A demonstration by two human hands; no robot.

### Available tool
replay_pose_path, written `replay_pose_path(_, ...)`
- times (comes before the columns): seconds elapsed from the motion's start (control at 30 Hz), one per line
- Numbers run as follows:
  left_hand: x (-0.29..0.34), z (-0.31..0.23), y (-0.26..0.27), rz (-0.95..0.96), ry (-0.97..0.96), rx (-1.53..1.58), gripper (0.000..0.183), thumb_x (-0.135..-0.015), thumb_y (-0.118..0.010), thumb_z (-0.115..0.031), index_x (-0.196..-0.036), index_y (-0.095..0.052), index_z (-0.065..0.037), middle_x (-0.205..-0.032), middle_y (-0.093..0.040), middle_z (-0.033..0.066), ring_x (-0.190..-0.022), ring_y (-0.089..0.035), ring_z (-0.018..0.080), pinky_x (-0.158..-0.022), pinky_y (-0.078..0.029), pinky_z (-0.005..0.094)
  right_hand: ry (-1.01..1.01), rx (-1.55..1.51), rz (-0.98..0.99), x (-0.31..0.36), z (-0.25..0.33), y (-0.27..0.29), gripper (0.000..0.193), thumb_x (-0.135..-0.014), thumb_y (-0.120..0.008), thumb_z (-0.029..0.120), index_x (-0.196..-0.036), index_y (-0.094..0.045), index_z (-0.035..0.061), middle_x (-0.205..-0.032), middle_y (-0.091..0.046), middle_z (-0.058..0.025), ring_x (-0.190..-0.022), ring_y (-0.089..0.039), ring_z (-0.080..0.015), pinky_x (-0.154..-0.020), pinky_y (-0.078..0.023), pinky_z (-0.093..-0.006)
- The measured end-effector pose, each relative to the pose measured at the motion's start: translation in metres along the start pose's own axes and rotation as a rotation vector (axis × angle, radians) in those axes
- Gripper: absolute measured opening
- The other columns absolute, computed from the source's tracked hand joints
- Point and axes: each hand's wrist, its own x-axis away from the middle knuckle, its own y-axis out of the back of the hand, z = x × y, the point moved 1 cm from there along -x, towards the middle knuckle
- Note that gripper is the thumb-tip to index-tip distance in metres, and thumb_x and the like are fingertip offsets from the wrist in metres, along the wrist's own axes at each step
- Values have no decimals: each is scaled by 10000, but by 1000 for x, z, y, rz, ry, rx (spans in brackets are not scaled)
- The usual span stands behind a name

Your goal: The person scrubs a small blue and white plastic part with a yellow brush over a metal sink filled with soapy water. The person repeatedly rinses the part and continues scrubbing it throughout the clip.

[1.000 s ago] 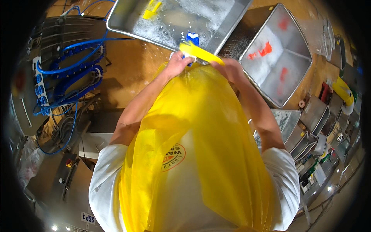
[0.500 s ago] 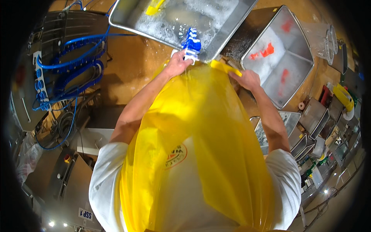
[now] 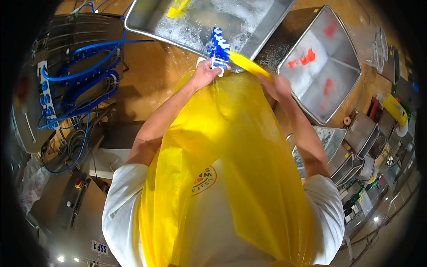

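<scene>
Part [image 3: 219,51], blue-and-white, toothed: gripped by fingers of left hand [image 3: 205,74], at near rim of sudsy metal tub [image 3: 149,20]. Tool [image 3: 247,65], yellow: gripped by fingers of right hand [image 3: 278,87], far end at part's side; contact I cannot confirm. Tub 2 [image 3: 344,53], right: red items [image 3: 308,56], suds [image 3: 304,78].
</scene>
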Motion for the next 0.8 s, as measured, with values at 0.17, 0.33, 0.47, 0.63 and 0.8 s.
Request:
replay_pose_path(0.17, -6, -20, -8, -96, -170, -48, 294, -892, -590, 43, -1152, -714, -12, -1046, -751, 31, -834, -640, 104, -772, -510, 264, 259, -34, -266, -21, 67, -24, 675, -878, -577, 758, -984, -789, 125, -916, -726, -218, -931, -718, -366, -823, -544, -467)
replay_pose_path(0.33, -1, 3, 8, -35, -22, -16, 302, -946, -567, 43, -1216, -686, -21, -1085, -759, 36, -1000, -660, 131, -931, -495, 284, -10, 67, 70, 5, -10, 8, 707, -897, -526, 760, -970, -783, 105, -925, -748, -193, -928, -721, -362, -828, -547, -464)
replay_pose_path(0.47, 1, -6, -9, -6, -179, -111, 300, -922, -569, 57, -1188, -685, -18, -1103, -747, 40, -1010, -663, 130, -944, -490, 285, 222, -107, -57, 3, 84, 21, 727, -882, -531, 787, -1038, -784, 124, -944, -748, -187, -951, -717, -364, -841, -549, -451)
replay_pose_path(0.63, 6, -21, -2, -23, -108, -24, 340, -886, -529, 52, -1180, -686, -12, -1074, -755, 52, -1014, -662, 129, -919, -508, 303, 60, -39, 124, -7, 1, -6, 675, -914, -462, 785, -1125, -773, 223, -953, -756, -158, -952, -723, -347, -848, -550, -452)
replay_pose_path(0.8, 10, -21, -1, 40, 34, -15, 272, -948, -562, -49, -1181, -700, -25, -1053, -762, 55, -974, -668, 116, -894, -510, 279, -1, 34, 25, 5, -26, -1, 648, -928, -447, 779, -1158, -762, 262, -908, -759, -143, -901, -735, -342, -789, -558, -464)
